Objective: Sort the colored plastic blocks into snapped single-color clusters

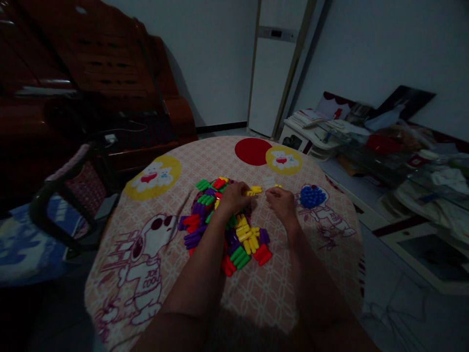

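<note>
My left hand (234, 199) reaches over the pile, its fingers closed on a yellow plastic toy block (256, 189) that sticks out to the right. Beneath and around it lies a heap of ridged toy blocks in several colours, among them a green block (240, 257), a red block (263, 254) and a purple block (193, 239). To its right, my right hand (281, 203) is curled with thumb and fingers pinched together. A bit of yellow (278, 186) shows just behind its knuckles; whether the hand grips it is hidden.
A cluster of blue blocks (312, 196) sits on the right of the round table with its patterned tablecloth (256, 293). A chair (78, 195) stands close on the left. A cluttered glass-topped cabinet (370, 146) is to the right, and a tall white appliance (273, 78) behind.
</note>
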Available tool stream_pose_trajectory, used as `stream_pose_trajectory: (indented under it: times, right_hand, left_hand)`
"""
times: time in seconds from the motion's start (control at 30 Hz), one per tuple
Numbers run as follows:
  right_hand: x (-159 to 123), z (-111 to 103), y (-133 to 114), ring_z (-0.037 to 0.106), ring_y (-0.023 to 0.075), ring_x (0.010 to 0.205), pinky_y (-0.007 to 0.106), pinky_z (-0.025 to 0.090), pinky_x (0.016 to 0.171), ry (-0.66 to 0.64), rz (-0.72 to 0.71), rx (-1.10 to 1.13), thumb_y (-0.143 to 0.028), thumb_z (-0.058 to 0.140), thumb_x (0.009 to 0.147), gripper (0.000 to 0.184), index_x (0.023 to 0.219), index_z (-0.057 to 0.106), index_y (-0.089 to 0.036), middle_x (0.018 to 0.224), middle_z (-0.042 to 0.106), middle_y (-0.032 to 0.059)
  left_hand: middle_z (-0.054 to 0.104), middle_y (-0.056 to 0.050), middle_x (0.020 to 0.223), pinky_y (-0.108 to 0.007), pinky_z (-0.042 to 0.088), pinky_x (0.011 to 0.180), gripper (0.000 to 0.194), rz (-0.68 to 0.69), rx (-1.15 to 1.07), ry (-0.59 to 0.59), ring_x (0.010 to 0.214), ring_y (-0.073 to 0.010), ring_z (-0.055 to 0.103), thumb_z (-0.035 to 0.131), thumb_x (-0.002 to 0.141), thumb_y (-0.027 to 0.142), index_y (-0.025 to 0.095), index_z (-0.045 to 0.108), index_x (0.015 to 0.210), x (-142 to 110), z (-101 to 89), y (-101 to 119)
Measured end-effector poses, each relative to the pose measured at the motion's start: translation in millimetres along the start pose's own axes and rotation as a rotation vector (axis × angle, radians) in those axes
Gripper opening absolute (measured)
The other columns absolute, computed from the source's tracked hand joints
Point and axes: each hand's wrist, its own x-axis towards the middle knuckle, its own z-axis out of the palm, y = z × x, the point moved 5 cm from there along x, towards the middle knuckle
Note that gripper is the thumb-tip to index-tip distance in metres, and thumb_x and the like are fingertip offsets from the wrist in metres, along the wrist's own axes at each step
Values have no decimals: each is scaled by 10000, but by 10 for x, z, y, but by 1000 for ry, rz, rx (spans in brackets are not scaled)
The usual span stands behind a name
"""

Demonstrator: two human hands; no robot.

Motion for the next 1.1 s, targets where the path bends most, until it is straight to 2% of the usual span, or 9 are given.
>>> stream_pose_trajectory:
  times: [0.07,0.17,0.23,0.43,0.63,0.77,0.83,0.97,1.1]
  right_hand:
    - [-25,137,17,615,137,558,217,459,464,-154,75,125,-423,642,765,276,882,714,-184,703,681,3]
    - [-65,285,18,617,124,508,201,447,411,-310,153,279,-458,634,767,346,947,707,-171,703,690,5]
    - [-76,313,13,641,127,529,197,462,415,-327,186,350,-481,652,749,357,907,695,-164,725,706,22]
    - [-72,241,-15,665,143,543,214,500,461,-219,274,488,-434,795,613,373,828,651,-166,689,722,32]
    - [-8,38,-37,609,135,462,228,484,434,-106,244,434,-408,778,613,317,782,636,-180,594,682,6]
    - [81,-267,48,583,133,462,227,448,425,23,178,170,-396,729,647,255,739,625,-183,595,664,-2]
    - [115,-365,73,595,142,492,235,447,450,27,115,8,-378,709,671,219,740,637,-183,625,676,5]
    - [137,-385,64,650,171,615,265,480,585,15,-32,-287,-312,680,712,128,730,658,-187,689,710,33]
    - [128,-316,60,670,185,674,277,469,666,51,-73,-474,-256,655,741,69,744,671,-189,723,729,52]
  left_hand:
    - [747,-79,916,-314,540,778,321,5,-283,-9,831,-207,684,693,755,305,136,710,1028,18,2,29]
    - [747,-79,963,-300,551,748,399,32,-685,-106,810,-184,686,704,747,370,130,692,1066,21,48,77]
    - [743,-78,961,-294,550,735,415,23,-807,-158,784,-171,681,731,718,386,125,690,1039,11,74,81]
    - [714,-36,823,-246,513,663,360,-54,-853,-179,704,-132,643,749,661,334,128,668,945,11,126,15]
    - [717,-40,811,-259,514,642,304,-33,-668,-123,690,-152,651,684,688,260,131,681,963,20,58,11]
    - [760,-77,966,-315,549,779,332,-21,-341,21,850,-203,700,646,729,225,155,708,1047,-25,-262,-65]
    - [768,-87,986,-326,544,813,324,-43,-161,72,881,-220,702,632,733,203,158,729,1039,-57,-427,-124]
    - [779,-83,930,-333,532,811,269,-67,91,9,836,-238,696,634,716,185,173,778,942,-106,-581,-224]
    - [788,-62,906,-316,522,816,263,-52,183,-12,843,-240,699,620,708,165,205,802,893,-129,-648,-294]
